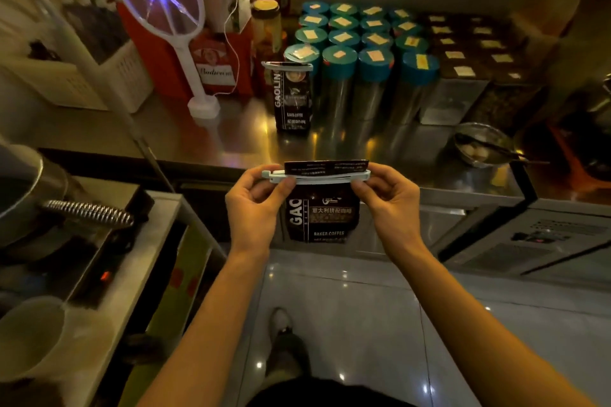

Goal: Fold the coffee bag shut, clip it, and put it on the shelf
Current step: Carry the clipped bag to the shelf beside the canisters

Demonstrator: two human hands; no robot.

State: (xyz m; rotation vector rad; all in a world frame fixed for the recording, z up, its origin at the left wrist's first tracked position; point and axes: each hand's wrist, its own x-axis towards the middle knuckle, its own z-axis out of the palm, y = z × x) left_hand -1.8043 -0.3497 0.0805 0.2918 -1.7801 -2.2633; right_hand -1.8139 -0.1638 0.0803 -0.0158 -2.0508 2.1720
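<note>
Both hands, left [254, 205] and right [385, 200], gripped the white clip [317, 177] across the folded coffee bag [322, 211], held before the bench [231, 139]; fingers hid the clip's ends and the bag's left lettering.

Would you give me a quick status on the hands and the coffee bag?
Left hand and right hand pinching the ends of the white clip. Clip across folded top of coffee bag, held in the air. Second clipped bag already on steel shelf.
</note>
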